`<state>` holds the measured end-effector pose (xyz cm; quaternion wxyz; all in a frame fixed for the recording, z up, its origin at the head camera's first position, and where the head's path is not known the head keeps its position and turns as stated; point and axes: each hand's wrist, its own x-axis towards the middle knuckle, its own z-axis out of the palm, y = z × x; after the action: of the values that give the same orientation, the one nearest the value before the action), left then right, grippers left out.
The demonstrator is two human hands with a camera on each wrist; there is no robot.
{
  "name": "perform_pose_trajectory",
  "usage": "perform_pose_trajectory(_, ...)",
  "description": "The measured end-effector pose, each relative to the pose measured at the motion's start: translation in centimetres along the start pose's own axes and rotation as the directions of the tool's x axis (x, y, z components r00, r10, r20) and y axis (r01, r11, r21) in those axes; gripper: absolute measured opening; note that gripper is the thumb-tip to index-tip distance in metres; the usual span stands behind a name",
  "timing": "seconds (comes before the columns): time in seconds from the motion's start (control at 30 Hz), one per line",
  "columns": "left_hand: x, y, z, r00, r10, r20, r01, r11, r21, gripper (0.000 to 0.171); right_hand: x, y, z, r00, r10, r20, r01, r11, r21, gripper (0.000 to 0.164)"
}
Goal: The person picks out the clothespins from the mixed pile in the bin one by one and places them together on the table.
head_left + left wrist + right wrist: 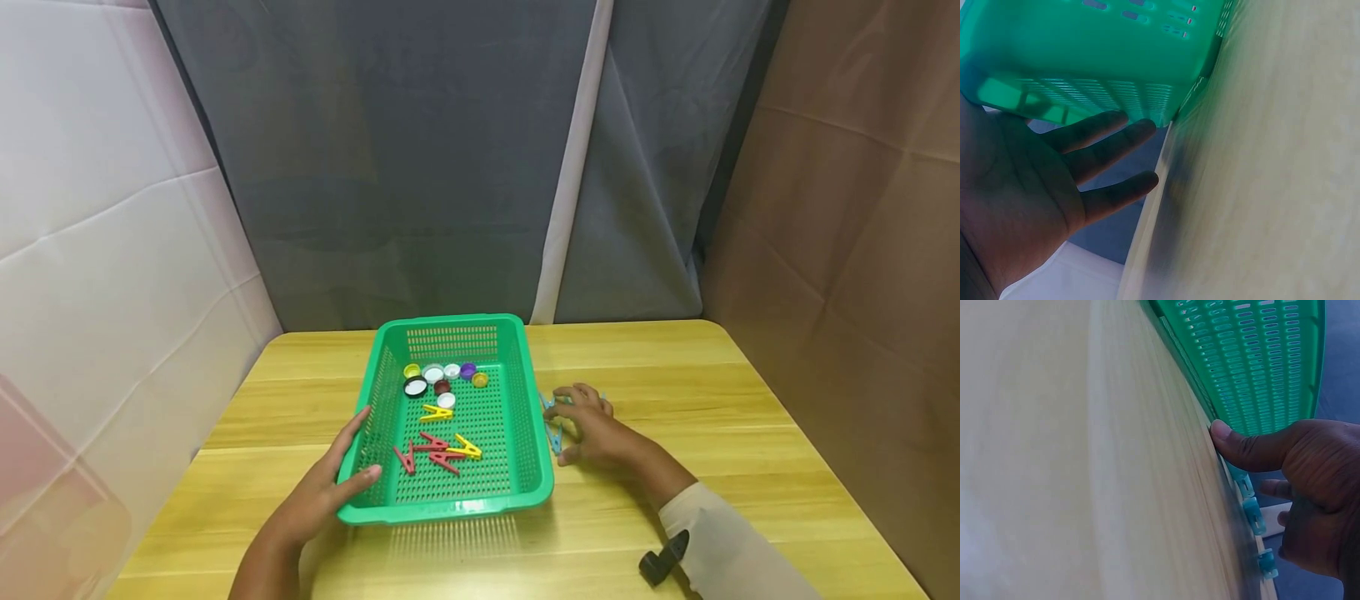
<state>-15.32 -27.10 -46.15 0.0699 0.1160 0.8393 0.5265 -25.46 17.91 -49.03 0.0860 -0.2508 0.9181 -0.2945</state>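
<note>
Several blue plastic clothespins [556,442] are seemingly reached for, pinching needed, right hand [596,427] loose; green rectangular plastic basket [450,509] touched by straight-fingered left hand [317,493].

Lower centre, a green perforated rectangular plastic basket [442,508] holds small round variously coloured caps [442,387], red plastic clothespins [444,457] and yellow plastic clothespins [467,448]; at lower left the left hand [322,490] touches its rim, at lower right the right hand [591,427] reaches over light-blue plastic clothespins [556,440] on the yellowish wood-grain table [645,367]
</note>
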Motion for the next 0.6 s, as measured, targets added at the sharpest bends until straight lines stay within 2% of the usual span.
perform_pose_trajectory(0.5,-0.05,-0.10,0.02,1.000,0.007,-0.001,-0.007,1.000,0.005,0.088,-0.06,-0.04,-0.24,0.999,-0.011,-0.034,0.012,0.999,0.043,0.074)
perform_pose_trajectory(0.6,-0.04,-0.05,-0.02,1.000,0.008,0.000,-0.008,1.000,0.006,0.088,0.03,-0.08,-0.45,0.998,-0.023,-0.061,0.024,0.999,0.025,0.077)
